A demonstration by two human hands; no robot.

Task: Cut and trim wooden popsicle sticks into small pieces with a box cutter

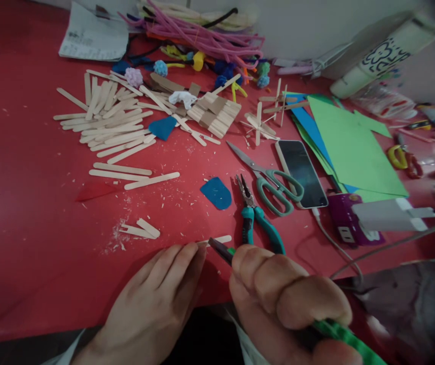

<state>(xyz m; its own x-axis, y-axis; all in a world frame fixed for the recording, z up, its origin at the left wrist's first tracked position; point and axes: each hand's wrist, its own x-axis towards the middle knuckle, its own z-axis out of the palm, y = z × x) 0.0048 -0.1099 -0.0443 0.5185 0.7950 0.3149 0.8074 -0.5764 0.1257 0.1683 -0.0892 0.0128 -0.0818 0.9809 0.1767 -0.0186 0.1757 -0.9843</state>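
Observation:
Near the table's front edge, my left hand (156, 299) is closed, its fingers together on one end of a wooden craft stick (223, 239). My right hand (286, 299) wraps round a green-handled tool (349, 338), most of it hidden by the fingers. Its dark metal tip touches or hovers just over the stick, beside my left fingertips; which of the two, I cannot tell. Split stick pieces (141, 230) lie beyond my left hand. Teal needle-nose pliers (253, 218) lie beyond my right hand, beside green-handled scissors (268, 182) and a blue cut piece (216, 193).
A heap of craft sticks (114, 119) covers the back left of the red table (23, 243). Behind are pink pipe cleaners (202, 33). A phone (303, 172) with a cable, green sheets (362, 152) and a purple box (345, 215) sit right. Wood splinters are scattered about.

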